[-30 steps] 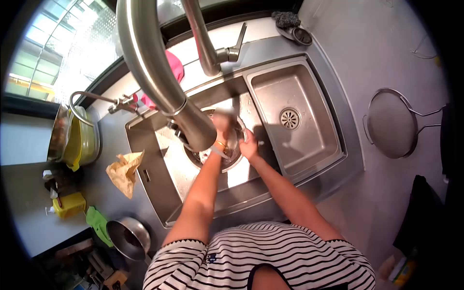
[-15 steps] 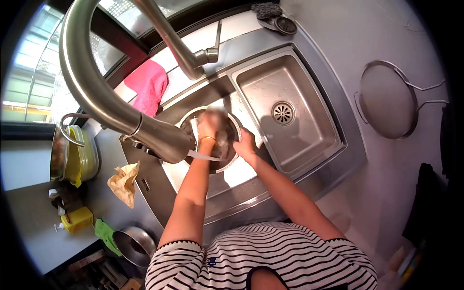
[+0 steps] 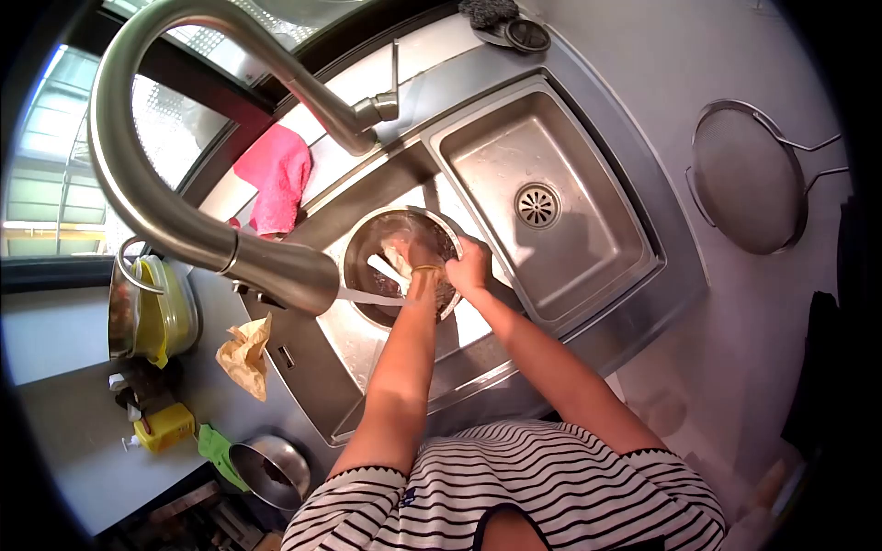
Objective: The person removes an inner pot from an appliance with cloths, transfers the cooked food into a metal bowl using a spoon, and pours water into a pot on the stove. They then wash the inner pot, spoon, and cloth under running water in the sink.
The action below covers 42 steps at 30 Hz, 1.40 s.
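A round metal bowl (image 3: 352, 250) stands in the larger basin of the sink, with water and some pale and dark contents in it. My left hand (image 3: 421, 260) is down inside the bowl, its fingers blurred and partly under the water, so their grip cannot be made out. On the bowl's right rim my right hand (image 3: 469, 266) is closed, thumb toward the inside. A stream of water runs from the faucet (image 3: 308, 278) across the bowl's lower edge, close to my left wrist. A white object (image 3: 388, 272) lies in the bowl beside my left hand.
The smaller basin (image 3: 501, 151) with its drain adjoins at the right. A round strainer (image 3: 749, 179) lies farther right. Crumpled brown paper (image 3: 245, 355), a yellow bottle (image 3: 167, 428) and a metal pot (image 3: 269, 470) are at the left. A pink cloth (image 3: 277, 178) hangs behind the sink.
The view has shifted, and the faucet appears farther left. My left hand has moved lower and rightward within the bowl, uncovering the white object. My right hand stays at the rim.
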Motion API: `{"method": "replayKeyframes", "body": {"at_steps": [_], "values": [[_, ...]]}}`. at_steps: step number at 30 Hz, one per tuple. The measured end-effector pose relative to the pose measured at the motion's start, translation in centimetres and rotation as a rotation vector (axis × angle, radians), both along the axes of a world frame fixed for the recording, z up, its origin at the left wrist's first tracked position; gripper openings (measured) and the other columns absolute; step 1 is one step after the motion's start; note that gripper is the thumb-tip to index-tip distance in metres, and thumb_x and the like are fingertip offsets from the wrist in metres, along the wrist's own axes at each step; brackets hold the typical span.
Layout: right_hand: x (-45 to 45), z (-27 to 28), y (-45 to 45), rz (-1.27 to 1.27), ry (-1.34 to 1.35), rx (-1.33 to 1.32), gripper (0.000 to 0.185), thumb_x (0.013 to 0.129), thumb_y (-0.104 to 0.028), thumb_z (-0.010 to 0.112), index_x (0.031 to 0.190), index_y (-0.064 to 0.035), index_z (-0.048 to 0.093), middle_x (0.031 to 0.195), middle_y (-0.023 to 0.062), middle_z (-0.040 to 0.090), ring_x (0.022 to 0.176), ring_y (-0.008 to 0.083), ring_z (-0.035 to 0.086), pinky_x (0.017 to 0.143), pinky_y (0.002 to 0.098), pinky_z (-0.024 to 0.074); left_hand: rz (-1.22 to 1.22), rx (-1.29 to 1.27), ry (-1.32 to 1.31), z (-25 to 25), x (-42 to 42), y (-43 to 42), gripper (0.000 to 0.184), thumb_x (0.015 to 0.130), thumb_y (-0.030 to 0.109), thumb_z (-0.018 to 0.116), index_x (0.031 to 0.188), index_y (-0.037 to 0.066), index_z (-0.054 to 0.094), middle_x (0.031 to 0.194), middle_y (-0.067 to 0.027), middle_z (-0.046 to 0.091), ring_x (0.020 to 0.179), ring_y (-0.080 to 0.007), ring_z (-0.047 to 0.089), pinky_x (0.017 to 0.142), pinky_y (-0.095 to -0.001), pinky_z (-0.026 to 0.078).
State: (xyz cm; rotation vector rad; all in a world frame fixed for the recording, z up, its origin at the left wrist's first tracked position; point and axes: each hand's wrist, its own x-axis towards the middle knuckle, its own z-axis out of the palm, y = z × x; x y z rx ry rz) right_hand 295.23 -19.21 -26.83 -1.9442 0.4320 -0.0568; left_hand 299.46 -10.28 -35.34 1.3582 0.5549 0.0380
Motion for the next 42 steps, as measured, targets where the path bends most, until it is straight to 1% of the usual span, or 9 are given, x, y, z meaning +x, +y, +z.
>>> {"method": "replayKeyframes", "body": {"at_steps": [5, 7, 10, 11, 14, 19, 23, 33, 42], "values": [[0.4, 1.6, 0.1, -0.041, 0.031, 0.036, 0.038, 0.059, -0.001, 0.050, 0.094, -0.0017, 0.064, 0.083, 0.0232, 0.062, 0.082, 0.0385, 0.060, 0.075, 0.0392, 0.0474, -0.271, -0.028, 0.171, -2.7, -4.2, 0.2, 0.032, 0.087, 0.018, 0.041, 0.107, -0.003, 0.056, 0.100, -0.0157, 0.061, 0.091, -0.0282, 0.057, 0.084, -0.0358, 0.042], [0.5, -0.2, 0.5, -0.103, 0.009, 0.088, 0.042, 0.058, 0.000, 0.050, 0.097, -0.0026, 0.065, 0.086, 0.0217, 0.063, 0.083, 0.0376, 0.060, 0.077, 0.0371, 0.0474, -1.153, 0.926, -0.108, 1.8, -5.4, 2.8, 0.033, 0.084, 0.019, 0.042, 0.108, 0.002, 0.058, 0.106, -0.0185, 0.060, 0.100, -0.0339, 0.056, 0.089, -0.0398, 0.041], [0.8, -1.6, 0.8, -0.176, -0.153, 0.111, 0.048, 0.058, 0.001, 0.049, 0.104, -0.0057, 0.064, 0.090, 0.0209, 0.064, 0.088, 0.0366, 0.059, 0.084, 0.0365, 0.0444, -1.631, 1.230, -0.368, 1.6, -7.1, 7.0, 0.036, 0.083, 0.022, 0.040, 0.111, 0.006, 0.057, 0.112, -0.0191, 0.057, 0.104, -0.0365, 0.053, 0.091, -0.0424, 0.040], [0.8, -1.7, 0.8, -0.153, -0.128, 0.086, 0.051, 0.059, 0.001, 0.051, 0.107, -0.0070, 0.063, 0.093, 0.0218, 0.063, 0.093, 0.0369, 0.058, 0.089, 0.0369, 0.0419, -1.708, 1.122, 0.216, 9.2, -6.1, 5.8, 0.039, 0.082, 0.026, 0.039, 0.113, 0.010, 0.057, 0.113, -0.0170, 0.057, 0.104, -0.0334, 0.054, 0.093, -0.0409, 0.040], [0.9, -0.7, 0.4, -0.055, -0.097, 0.014, 0.046, 0.059, 0.001, 0.050, 0.102, -0.0065, 0.064, 0.089, 0.0213, 0.063, 0.086, 0.0371, 0.059, 0.080, 0.0369, 0.0452, -1.959, 1.383, 0.362, 10.7, -4.6, 8.8, 0.042, 0.084, 0.031, 0.039, 0.123, 0.021, 0.051, 0.126, -0.0115, 0.051, 0.116, -0.0284, 0.049, 0.097, -0.0407, 0.037], [1.1, 0.9, -0.5, 0.100, -0.061, 0.069, 0.035, 0.058, 0.001, 0.052, 0.091, -0.0031, 0.063, 0.080, 0.0207, 0.063, 0.080, 0.0377, 0.059, 0.071, 0.0384, 0.0467, -1.081, 1.817, -0.337, 0.9, 0.9, 15.5, 0.024, 0.083, 0.023, 0.046, 0.098, 0.013, 0.062, 0.098, -0.0108, 0.063, 0.098, -0.0253, 0.058, 0.086, -0.0341, 0.044], [1.6, -0.8, -0.8, 0.119, -0.061, 0.063, 0.035, 0.058, 0.001, 0.052, 0.090, -0.0046, 0.064, 0.081, 0.0202, 0.062, 0.081, 0.0380, 0.058, 0.071, 0.0396, 0.0463, -1.919, 2.122, -0.121, 8.7, 3.2, 7.2, 0.024, 0.086, 0.018, 0.046, 0.098, 0.013, 0.066, 0.095, -0.0076, 0.066, 0.086, -0.0216, 0.064, 0.070, -0.0358, 0.050], [1.0, 0.1, 0.1, -0.160, 0.007, 0.242, 0.040, 0.061, 0.005, 0.049, 0.097, -0.0031, 0.065, 0.088, 0.0158, 0.066, 0.085, 0.0266, 0.063, 0.076, 0.0312, 0.0474, -1.842, 2.027, 0.294, 10.1, 0.2, 8.4, 0.035, 0.081, 0.030, 0.050, 0.110, 0.013, 0.060, 0.112, -0.0097, 0.061, 0.100, -0.0250, 0.060, 0.078, -0.0448, 0.048], [1.3, -0.3, 0.2, -0.156, -0.002, 0.221, 0.041, 0.061, 0.001, 0.051, 0.099, -0.0076, 0.065, 0.096, 0.0162, 0.064, 0.093, 0.0308, 0.059, 0.083, 0.0339, 0.0447, -1.678, 0.679, 0.354, 6.6, -6.0, 7.6, 0.041, 0.081, 0.032, 0.043, 0.104, 0.001, 0.058, 0.107, -0.0225, 0.058, 0.100, -0.0331, 0.056, 0.089, -0.0380, 0.041]]}}
